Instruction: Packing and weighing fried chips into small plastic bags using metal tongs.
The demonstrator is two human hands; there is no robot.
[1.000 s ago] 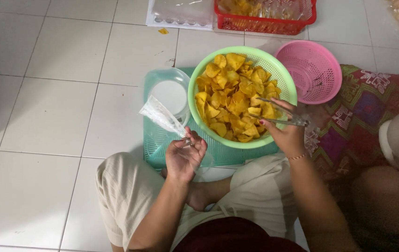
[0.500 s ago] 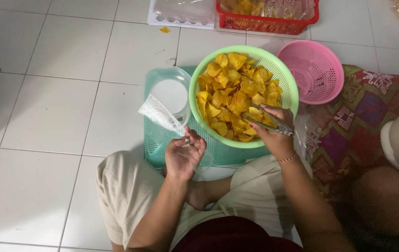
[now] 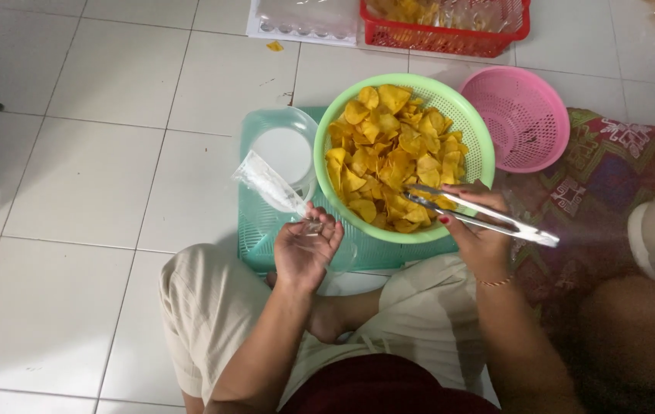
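Where person sits: white tiled floor (image 3: pixel 97 153), patterned red cloth (image 3: pixel 611 176) alongside.

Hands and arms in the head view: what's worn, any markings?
Both arms are bare to above the elbow, no sleeves in view. The right hand has red-painted nails and a thin beaded bracelet at the wrist. The left hand shows no ring, watch or band that I can make out. No gloves on either.

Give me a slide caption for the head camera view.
Right hand dips metal tongs into green basket of yellow chips; left hand holds clear plastic bag.
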